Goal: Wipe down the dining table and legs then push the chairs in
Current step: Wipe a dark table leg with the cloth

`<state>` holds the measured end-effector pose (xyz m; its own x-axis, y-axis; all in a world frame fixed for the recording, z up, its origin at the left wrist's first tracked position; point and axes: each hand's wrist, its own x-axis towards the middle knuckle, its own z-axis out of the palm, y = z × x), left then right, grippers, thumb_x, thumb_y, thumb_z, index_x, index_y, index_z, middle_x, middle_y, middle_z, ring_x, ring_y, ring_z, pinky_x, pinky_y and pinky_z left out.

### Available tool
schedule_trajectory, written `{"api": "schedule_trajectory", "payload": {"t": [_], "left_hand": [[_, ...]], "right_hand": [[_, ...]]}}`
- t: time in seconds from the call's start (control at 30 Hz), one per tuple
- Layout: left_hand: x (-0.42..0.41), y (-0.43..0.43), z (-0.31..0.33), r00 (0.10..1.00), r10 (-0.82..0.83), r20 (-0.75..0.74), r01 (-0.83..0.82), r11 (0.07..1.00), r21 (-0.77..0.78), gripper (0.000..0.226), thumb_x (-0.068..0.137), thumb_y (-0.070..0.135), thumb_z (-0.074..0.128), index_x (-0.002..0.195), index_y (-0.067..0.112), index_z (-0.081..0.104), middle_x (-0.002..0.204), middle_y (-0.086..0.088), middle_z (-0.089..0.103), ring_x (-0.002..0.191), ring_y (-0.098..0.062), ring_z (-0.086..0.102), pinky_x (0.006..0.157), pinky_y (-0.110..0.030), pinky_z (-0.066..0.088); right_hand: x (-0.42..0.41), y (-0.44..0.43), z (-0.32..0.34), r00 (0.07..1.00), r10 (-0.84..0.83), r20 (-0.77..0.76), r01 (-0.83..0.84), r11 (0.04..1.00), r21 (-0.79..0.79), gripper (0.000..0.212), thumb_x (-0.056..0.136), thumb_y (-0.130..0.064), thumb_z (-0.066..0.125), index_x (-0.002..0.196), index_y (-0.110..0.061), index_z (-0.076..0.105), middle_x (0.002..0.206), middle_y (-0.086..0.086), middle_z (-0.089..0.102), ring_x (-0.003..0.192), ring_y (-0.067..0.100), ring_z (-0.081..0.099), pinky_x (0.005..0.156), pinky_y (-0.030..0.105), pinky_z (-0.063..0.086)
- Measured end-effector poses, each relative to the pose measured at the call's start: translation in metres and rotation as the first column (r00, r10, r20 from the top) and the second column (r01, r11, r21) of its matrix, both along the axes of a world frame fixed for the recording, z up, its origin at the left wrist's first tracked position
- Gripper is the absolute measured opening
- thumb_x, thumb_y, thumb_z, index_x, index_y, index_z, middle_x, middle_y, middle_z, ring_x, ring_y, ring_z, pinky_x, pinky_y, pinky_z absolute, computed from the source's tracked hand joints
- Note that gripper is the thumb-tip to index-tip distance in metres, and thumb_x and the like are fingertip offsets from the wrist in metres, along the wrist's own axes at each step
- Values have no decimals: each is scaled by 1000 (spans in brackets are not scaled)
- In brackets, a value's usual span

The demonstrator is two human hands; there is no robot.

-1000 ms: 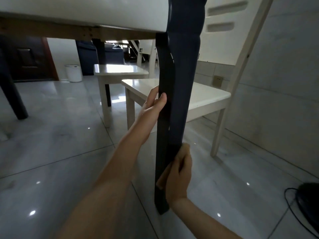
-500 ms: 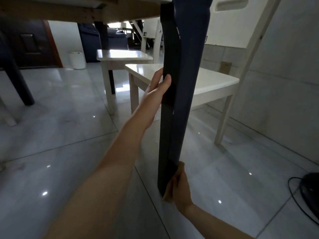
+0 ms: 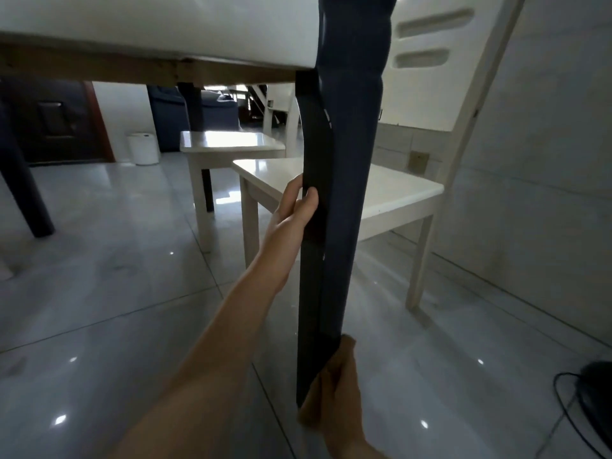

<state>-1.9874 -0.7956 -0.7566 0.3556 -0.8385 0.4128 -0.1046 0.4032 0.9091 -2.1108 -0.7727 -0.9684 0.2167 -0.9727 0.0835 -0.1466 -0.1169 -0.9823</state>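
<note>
Nearest, the right hand (image 3: 334, 389) is closed around the foot of the dark bench leg (image 3: 334, 207), lower than it gripped a second ago, when it clasped the leg at about mid-height. Whether a cloth lies under the palm cannot be told, since the fingers are in shadow. Above it, the left hand (image 3: 294, 207) wraps the leg's near edge, thumb in front, the other fingers hidden behind, steadying it at much the same height as before. The downward travel of the right hand suggests that the wiping stroke on this leg has reached its end; judged so, this leg is nearly done, and the remaining legs and the chairs are yet to follow. Beyond the left hand, a cream chair (image 3: 407, 193) stands just behind the leg, its seat not tucked fully under the pale bench top (image 3: 165, 28). A second chair (image 3: 231, 144) stands farther off, with another dark leg (image 3: 26, 193) well to the left over the glossy tiled floor (image 3: 99, 293).
</note>
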Motion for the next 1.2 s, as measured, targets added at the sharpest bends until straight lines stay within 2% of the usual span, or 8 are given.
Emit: {"api": "schedule_trajectory", "payload": {"t": [0.1,0.2,0.33,0.4,0.53,0.73,1.07,1.2], "left_hand": [[-2,2,-1,1000,1,-8,-1,1000,-24,41,96,44,44,136,38,43,128,15,54,118,-3,52,94,-26,46],[-4,3,-4,1000,-8,8,8,999,-45,32,99,36,41,131,37,46,114,30,59,102,15,55,76,-7,45],[0,0,-1,1000,4,3,-4,999,-45,32,93,44,51,125,40,52,114,24,65,109,4,60,88,-20,48],[0,2,0,1000,-20,-12,19,999,-34,27,94,37,49,121,45,53,108,26,67,103,7,62,79,-14,49],[0,3,-1,1000,-15,1,15,1000,-14,28,97,34,46,121,46,53,108,22,68,101,6,63,75,-13,50],[-5,8,0,1000,13,29,-12,1000,-25,31,96,38,46,126,41,51,117,20,63,107,6,58,93,-25,44],[-3,6,-2,999,24,45,-24,1000,-9,32,99,41,42,131,42,45,124,17,58,111,4,55,85,-19,45],[-2,3,2,998,41,52,-42,999,14,22,100,37,42,120,47,47,115,18,59,107,1,57,86,-21,48]], "right_hand": [[1,-12,11,999,-44,-5,44,999,14,44,97,-20,47,123,-56,43,129,2,61,111,15,60,95,32,49],[6,-23,84,981,-159,107,174,974,-143,56,96,-16,55,143,-39,34,138,-13,49,123,8,50,104,21,36],[14,-32,230,941,10,337,254,637,-728,53,96,-6,54,145,-20,39,154,-3,36,141,1,30,115,16,24],[23,-45,292,943,13,331,284,485,-827,50,98,-4,50,146,-13,40,156,3,33,144,5,27,116,16,21],[27,-61,324,948,-10,318,297,393,-870,49,100,-6,46,148,-13,37,157,2,29,146,9,23,118,18,18],[8,-52,163,987,-43,156,154,549,-822,53,99,-15,43,149,-18,27,160,-11,20,145,1,23,115,14,21],[10,-39,189,966,-27,258,218,624,-750,52,94,0,56,143,-9,41,151,2,37,142,5,29,117,24,24],[11,-32,103,956,-86,282,222,838,-499,55,97,-11,54,147,-24,35,148,-2,44,135,10,42,113,41,37]]}}
